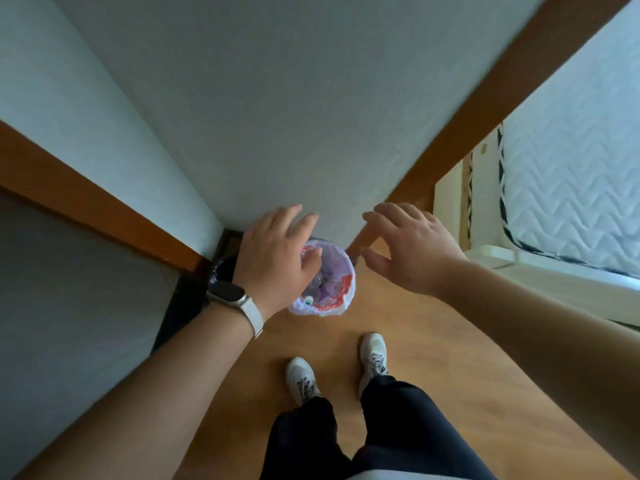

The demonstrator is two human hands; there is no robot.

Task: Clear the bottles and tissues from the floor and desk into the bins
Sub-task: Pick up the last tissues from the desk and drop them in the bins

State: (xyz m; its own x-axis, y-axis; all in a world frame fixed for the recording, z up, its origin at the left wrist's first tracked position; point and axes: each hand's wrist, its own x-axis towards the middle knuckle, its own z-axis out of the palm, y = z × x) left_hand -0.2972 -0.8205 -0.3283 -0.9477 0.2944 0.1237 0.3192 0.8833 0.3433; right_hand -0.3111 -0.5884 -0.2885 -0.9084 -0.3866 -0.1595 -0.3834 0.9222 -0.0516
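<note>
Left hand (273, 258) hangs over the white-bagged bin (334, 301) in the wall corner, with the right hand (408, 251) just right of it. Fingers (398, 211) of both are spread and hold nothing, placed as for a drop or a reach into the bag. Clear bottles (323, 285) lie inside. A black-lined bin (221, 268), possibly for tissues, sits left, mostly hidden by the left wrist. Mattress (571, 168) at right.

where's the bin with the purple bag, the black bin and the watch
bin with the purple bag (343, 270), head view, the liner's rim on the side away from the wall corner
black bin (219, 270), head view, glossy rim showing beside the left wrist
watch (227, 292), head view, dark face on the left wrist
</note>
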